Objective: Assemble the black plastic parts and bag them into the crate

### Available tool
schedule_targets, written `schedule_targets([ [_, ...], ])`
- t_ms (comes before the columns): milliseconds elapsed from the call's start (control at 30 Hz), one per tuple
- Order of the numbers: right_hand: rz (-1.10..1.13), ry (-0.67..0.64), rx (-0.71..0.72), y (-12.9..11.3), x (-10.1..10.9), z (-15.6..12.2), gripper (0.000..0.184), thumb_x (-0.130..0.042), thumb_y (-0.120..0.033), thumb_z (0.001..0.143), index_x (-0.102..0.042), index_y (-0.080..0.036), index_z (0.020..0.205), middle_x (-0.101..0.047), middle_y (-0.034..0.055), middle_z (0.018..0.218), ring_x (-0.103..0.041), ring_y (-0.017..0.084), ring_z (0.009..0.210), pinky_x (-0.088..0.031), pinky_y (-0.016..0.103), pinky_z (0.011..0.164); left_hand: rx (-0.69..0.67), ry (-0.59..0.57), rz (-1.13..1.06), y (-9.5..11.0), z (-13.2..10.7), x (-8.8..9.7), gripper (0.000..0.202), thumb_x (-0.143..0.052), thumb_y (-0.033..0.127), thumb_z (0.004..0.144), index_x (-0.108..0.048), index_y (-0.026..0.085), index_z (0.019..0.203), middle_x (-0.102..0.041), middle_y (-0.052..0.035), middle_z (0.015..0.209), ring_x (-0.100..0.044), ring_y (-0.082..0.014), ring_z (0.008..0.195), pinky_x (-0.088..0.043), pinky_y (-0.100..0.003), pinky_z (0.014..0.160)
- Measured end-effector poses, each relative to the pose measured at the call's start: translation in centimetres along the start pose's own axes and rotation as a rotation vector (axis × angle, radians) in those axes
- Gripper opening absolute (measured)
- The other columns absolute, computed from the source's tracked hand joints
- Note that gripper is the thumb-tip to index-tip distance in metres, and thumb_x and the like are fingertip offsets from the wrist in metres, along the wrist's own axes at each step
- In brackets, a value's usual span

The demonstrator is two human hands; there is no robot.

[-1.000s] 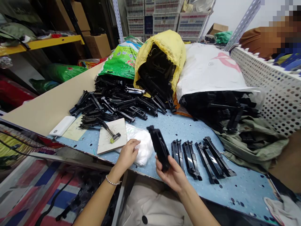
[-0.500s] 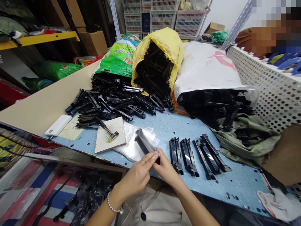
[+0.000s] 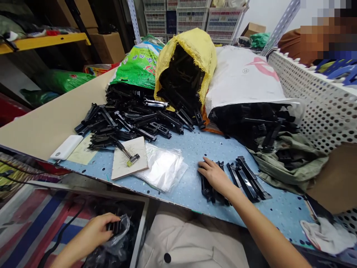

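My left hand (image 3: 97, 229) is down over the drawer at the lower left, its thumb and fingers closed around a black plastic part in a clear bag (image 3: 121, 229). Loose clear plastic hangs off the end of that part. On the blue tabletop (image 3: 192, 143), my right hand (image 3: 216, 178) curls its fingers over the leftmost long black plastic part (image 3: 206, 191) in a row. The hand partly covers the pair beside it. To its right lie several similar black parts (image 3: 247, 182). A stack of clear plastic bags (image 3: 164, 167) lies flat left of the right hand.
A small hammer (image 3: 129, 156) rests on a white block (image 3: 119, 171). Black parts (image 3: 134, 123) are heaped behind, spilling from green (image 3: 136, 67), yellow (image 3: 208, 48) and white (image 3: 242, 78) sacks. A perforated white basket (image 3: 323, 93) flanks the right. Another person (image 3: 292, 44) is at upper right.
My hands have parted. The left one moved down to the drawer with the bagged black part; the right one moved right onto the row of black parts.
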State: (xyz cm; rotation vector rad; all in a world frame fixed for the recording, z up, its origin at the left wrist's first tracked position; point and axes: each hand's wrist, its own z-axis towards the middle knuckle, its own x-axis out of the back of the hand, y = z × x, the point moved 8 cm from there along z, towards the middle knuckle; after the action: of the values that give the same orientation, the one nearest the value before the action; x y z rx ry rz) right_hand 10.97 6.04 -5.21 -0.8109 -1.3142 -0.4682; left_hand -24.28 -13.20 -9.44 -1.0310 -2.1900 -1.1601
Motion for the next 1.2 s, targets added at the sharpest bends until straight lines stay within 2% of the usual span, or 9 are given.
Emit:
schedule_targets([
  [100,-0.024,-0.077,0.126,0.7,0.2,0.3,0.035,-0.042,-0.006,0.088,-0.068,-0.024,0.105,-0.063,0.0086,0.117,-0.047,0.026,0.124,-0.044,0.042,0.098,0.272,-0.013,0.252,-4.4,2.5,-4.6,0.023,-0.053,0.001,0.058,-0.068,0.017,0.066,-0.074,-0.0101,0.081,-0.069,-0.0274,0.089,-0.048,-0.03,0.077],
  [200,0.113,-0.045,0.096,1.4,2.1,-0.6,0.037,-0.04,-0.013,0.091,-0.062,-0.028,0.117,-0.061,0.0076,0.119,-0.053,0.024,0.114,-0.048,0.038,0.09,0.274,-0.023,0.28,-2.6,4.0,-7.0,0.016,-0.055,0.008,0.07,-0.062,0.018,0.059,-0.072,-0.0107,0.072,-0.069,-0.0277,0.079,-0.044,-0.03,0.067],
  [267,0.27,0.016,-0.005,2.0,3.0,-1.3,0.035,-0.043,-0.02,0.092,-0.058,-0.028,0.122,-0.061,0.0082,0.118,-0.056,0.024,0.109,-0.048,0.039,0.089,0.161,0.082,0.26,2.0,4.7,-6.3,0.019,-0.051,0.02,0.082,-0.061,0.02,0.067,-0.07,-0.0074,0.075,-0.068,-0.0235,0.078,-0.042,-0.028,0.065],
  [400,0.733,0.166,-0.26,2.3,2.1,-2.1,0.034,-0.051,-0.036,0.088,-0.06,-0.024,0.119,-0.062,0.0075,0.109,-0.058,0.023,0.101,-0.047,0.038,0.088,-0.33,0.545,0.217,15.8,5.0,-2.7,0.014,-0.05,0.029,0.086,-0.06,0.02,0.082,-0.064,-0.0068,0.084,-0.06,-0.0205,0.082,-0.044,-0.03,0.073],
  [500,1.12,0.168,-0.388,1.1,-0.4,-2.6,0.041,-0.054,-0.046,0.086,-0.06,-0.022,0.119,-0.065,0.0057,0.101,-0.059,0.02,0.09,-0.048,0.034,0.079,-0.473,0.603,0.175,21.2,6.7,-2.4,0.01,-0.057,0.018,0.076,-0.062,0.017,0.085,-0.061,-0.01,0.092,-0.055,-0.0256,0.09,-0.043,-0.037,0.08],
  [700,1.546,0.098,-0.518,-1.6,-2.3,-4.5,0.038,-0.065,-0.048,0.079,-0.068,-0.02,0.103,-0.066,0.0018,0.082,-0.057,0.013,0.068,-0.046,0.026,0.065,-0.298,0.283,-0.723,17.4,12.1,-2.0,0.016,-0.061,0.029,0.075,-0.062,0.017,0.063,-0.055,-0.001,0.063,-0.05,-0.0154,0.062,-0.041,-0.028,0.064],
  [833,1.753,0.002,-0.49,-4.6,-3.1,-2.8,0.03,-0.071,-0.042,0.076,-0.07,-0.018,0.093,-0.067,0.0018,0.075,-0.059,0.012,0.064,-0.047,0.025,0.064,-0.228,0.217,-0.923,15.9,12.7,-2.0,0.026,-0.068,0.04,0.067,-0.061,0.015,0.065,-0.051,0.0036,0.055,-0.044,-0.0092,0.049,-0.037,-0.023,0.052],
  [1000,1.978,-0.069,-0.487,-7.7,-5.2,1.2,0.028,-0.077,-0.035,0.07,-0.07,-0.015,0.087,-0.069,0.0033,0.073,-0.063,0.013,0.063,-0.05,0.024,0.06,-0.195,0.18,-1.115,16.1,12.4,-2.3,0.035,-0.075,0.043,0.058,-0.06,0.014,0.068,-0.058,0.0006,0.063,-0.053,-0.0094,0.055,-0.045,-0.024,0.057],
  [1200,2.147,-0.065,-0.574,-7.9,-7.6,2.7,0.029,-0.08,-0.026,0.067,-0.07,-0.013,0.091,-0.07,0.0036,0.078,-0.065,0.012,0.066,-0.055,0.024,0.065,-0.2,0.302,-1.19,15.4,12.3,-2.1,0.029,-0.071,0.037,0.064,-0.051,0.017,0.071,-0.059,0.002,0.063,-0.055,-0.0095,0.057,-0.044,-0.021,0.057],
])
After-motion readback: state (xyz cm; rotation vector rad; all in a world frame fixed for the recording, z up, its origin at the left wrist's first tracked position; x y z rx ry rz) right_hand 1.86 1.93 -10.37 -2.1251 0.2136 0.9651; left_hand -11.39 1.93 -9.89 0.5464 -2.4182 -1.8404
